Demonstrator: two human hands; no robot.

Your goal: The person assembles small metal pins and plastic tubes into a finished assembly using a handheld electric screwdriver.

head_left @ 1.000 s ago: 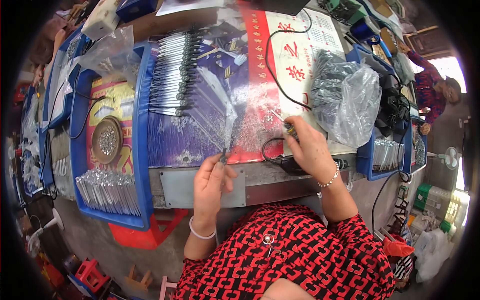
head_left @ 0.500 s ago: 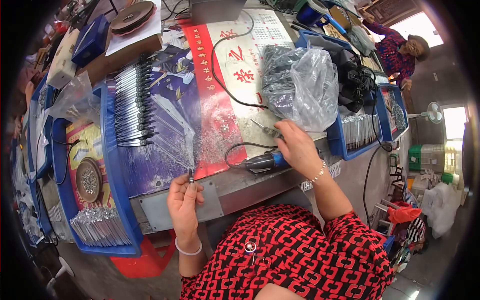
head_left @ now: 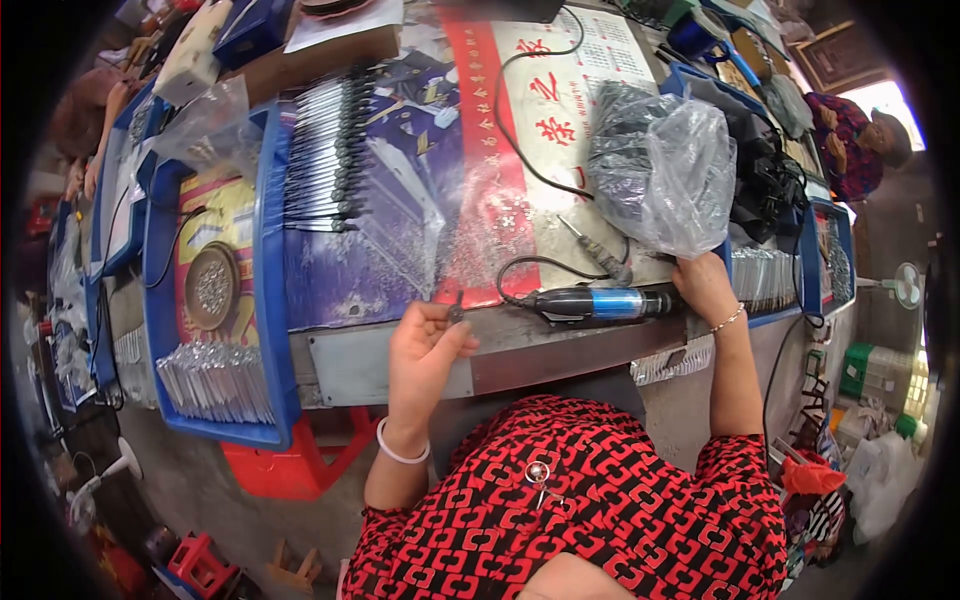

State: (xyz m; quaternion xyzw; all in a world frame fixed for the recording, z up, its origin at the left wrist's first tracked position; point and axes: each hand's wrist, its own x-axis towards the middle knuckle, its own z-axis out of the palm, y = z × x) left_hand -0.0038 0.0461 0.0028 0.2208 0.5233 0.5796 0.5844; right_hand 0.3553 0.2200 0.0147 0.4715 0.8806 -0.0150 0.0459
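Over the table's front edge, my left hand [head_left: 425, 355] is closed, pinching a small dark metal part [head_left: 456, 312] between thumb and fingers. My right hand [head_left: 708, 290] is at the lower edge of a clear plastic bag [head_left: 685, 170]; its fingertips are hidden there, so I cannot tell whether they grip anything. A blue and black electric screwdriver [head_left: 605, 303] lies along the table edge left of that hand. Just behind it rests a thin-tipped hand tool [head_left: 597, 250] with a dark grip. Dark wrapped pieces [head_left: 622, 145] show inside the bag.
A row of thin metal rods with dark middles [head_left: 330, 150] lies at the left of the table. Beside it a blue tray [head_left: 272, 300] holds a round dish of small parts [head_left: 212, 285] and flat silver strips [head_left: 215, 385]. Another person [head_left: 850, 145] is at far right.
My right hand has let go of the thin-tipped hand tool and moved right to the bag's edge. My left hand still pinches a small part. The whole view has shifted.
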